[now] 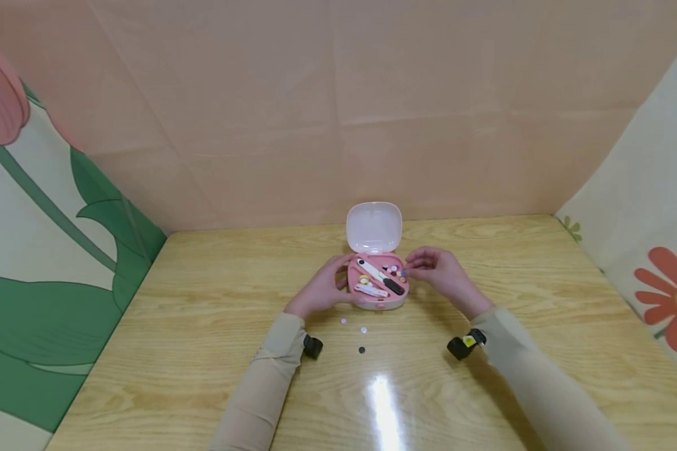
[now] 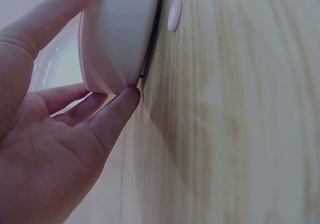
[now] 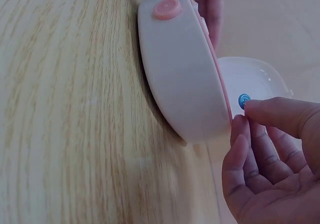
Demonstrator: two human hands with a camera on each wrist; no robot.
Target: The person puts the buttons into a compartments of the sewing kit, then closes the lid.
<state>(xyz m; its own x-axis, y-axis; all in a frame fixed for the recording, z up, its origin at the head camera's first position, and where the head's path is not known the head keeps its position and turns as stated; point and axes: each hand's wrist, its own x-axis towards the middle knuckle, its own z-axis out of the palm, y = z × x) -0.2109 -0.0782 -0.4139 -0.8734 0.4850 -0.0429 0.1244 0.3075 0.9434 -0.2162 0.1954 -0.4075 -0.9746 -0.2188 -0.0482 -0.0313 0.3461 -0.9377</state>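
Raised lid (image 1: 374, 228) behind box (image 3: 185, 69); free room in front, above discs (image 1: 363, 330)

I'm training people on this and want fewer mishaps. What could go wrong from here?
The right hand holds the small blue button by its edge, so it might slip. The left hand, touching the open box, could tip it. The loose black button might get knocked away.

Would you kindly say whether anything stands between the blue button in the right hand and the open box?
Nothing visible does: the right hand holds the blue button near the box, whose lid is raised.
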